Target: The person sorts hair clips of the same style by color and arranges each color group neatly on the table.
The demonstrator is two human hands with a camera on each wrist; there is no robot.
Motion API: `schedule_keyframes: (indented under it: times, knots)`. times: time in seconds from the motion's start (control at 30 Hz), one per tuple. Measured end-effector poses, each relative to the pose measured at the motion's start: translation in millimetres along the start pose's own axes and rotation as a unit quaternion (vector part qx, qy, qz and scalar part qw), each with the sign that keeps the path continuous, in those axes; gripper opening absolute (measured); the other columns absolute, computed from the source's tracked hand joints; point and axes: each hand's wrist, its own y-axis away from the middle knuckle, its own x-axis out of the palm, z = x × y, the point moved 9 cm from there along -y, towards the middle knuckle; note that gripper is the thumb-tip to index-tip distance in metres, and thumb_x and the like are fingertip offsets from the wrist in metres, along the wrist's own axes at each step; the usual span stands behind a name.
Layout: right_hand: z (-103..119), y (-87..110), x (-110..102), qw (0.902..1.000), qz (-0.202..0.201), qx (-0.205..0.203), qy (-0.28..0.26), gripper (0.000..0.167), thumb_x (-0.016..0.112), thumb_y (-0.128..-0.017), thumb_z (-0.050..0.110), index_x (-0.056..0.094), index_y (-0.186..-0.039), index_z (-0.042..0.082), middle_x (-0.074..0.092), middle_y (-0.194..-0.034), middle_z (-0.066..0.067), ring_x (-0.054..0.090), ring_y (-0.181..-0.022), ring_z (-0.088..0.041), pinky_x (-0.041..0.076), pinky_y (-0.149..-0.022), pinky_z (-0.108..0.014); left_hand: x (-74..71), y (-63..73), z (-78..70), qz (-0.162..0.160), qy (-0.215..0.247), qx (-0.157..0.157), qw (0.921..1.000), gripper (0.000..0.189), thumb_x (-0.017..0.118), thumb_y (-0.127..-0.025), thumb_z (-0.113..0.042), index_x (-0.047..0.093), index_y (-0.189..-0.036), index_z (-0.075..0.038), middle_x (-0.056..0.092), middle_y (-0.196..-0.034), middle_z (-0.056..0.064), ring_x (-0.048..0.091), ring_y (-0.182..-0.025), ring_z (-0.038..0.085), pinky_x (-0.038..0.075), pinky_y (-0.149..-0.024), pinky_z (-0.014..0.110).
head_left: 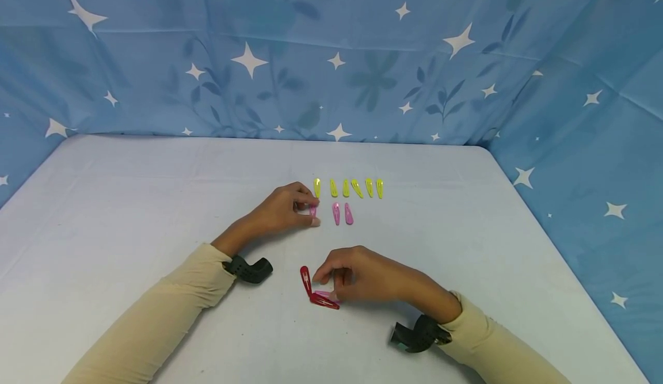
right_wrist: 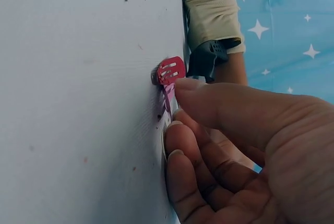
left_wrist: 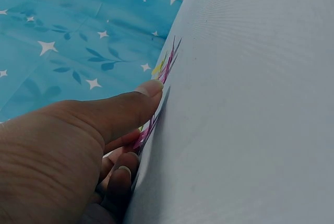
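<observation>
My left hand (head_left: 285, 206) reaches to a pink snap hair clip (head_left: 313, 211), which it holds between thumb and forefinger on the white table. In the left wrist view, the thumb lies above that clip (left_wrist: 140, 140) and the other fingers curl below. My right hand (head_left: 362, 274) is low over the small pile nearer me. Its thumb tip is right at another pink hair clip (head_left: 325, 295), with the forefinger bent and apart from the thumb. Beside that clip are two red hair clips (head_left: 306, 280), one partly over it; they show bunched together in the right wrist view.
Several yellow hair clips (head_left: 346, 188) form a row farther back on the white table (head_left: 155, 200). Below them lie two more pink clips (head_left: 336, 213), right of the left hand. A blue star-patterned curtain (head_left: 321, 84) hangs behind the table and along its right side.
</observation>
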Motion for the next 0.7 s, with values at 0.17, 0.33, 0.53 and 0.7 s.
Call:
schedule_keyframes:
  times: [0.17,0.33,0.53,0.7]
  knots:
    - [-0.3,0.3,2.4,0.9997,0.013,-0.008,0.02,0.036,0.071,-0.084,-0.006,0.071,-0.114,0.013,0.062,-0.1,0.005,0.059,-0.079,-0.005,0.051,-0.073,-0.025,0.3,0.2,-0.8,0.001,-0.002,-0.001,1.0,0.04,0.082,-0.08,-0.023,0.073,-0.115,-0.005,0.058,-0.109,0.006,0.055,-0.09,0.018,0.048,-0.079,0.033]
    - [-0.2,1.4,4.8,0.999,0.028,-0.007,0.035,0.038,0.069,-0.086,-0.004,0.07,-0.118,0.015,0.059,-0.103,0.004,0.057,-0.081,-0.004,0.05,-0.075,-0.024,0.5,1.2,-1.4,0.002,-0.002,-0.003,1.0,0.041,0.082,-0.08,-0.023,0.072,-0.115,-0.004,0.058,-0.111,0.006,0.055,-0.091,0.019,0.048,-0.079,0.033]
    - [3.7,1.9,7.4,0.9971,0.038,-0.029,0.059,0.044,0.064,-0.085,-0.008,0.069,-0.123,0.014,0.056,-0.103,0.003,0.054,-0.082,-0.004,0.05,-0.074,-0.022,0.7,0.5,0.0,0.002,-0.003,-0.003,1.0,0.04,0.082,-0.08,-0.022,0.072,-0.115,-0.004,0.058,-0.111,0.006,0.055,-0.09,0.019,0.048,-0.079,0.033]
    - [5.4,2.2,8.2,0.9961,0.034,-0.044,0.068,0.04,0.064,-0.086,-0.008,0.071,-0.119,0.013,0.056,-0.103,0.003,0.054,-0.083,-0.004,0.049,-0.076,-0.021,0.7,0.1,-0.6,0.0,-0.002,0.002,1.0,0.039,0.082,-0.08,-0.021,0.073,-0.114,-0.004,0.058,-0.11,0.006,0.055,-0.089,0.019,0.048,-0.078,0.033]
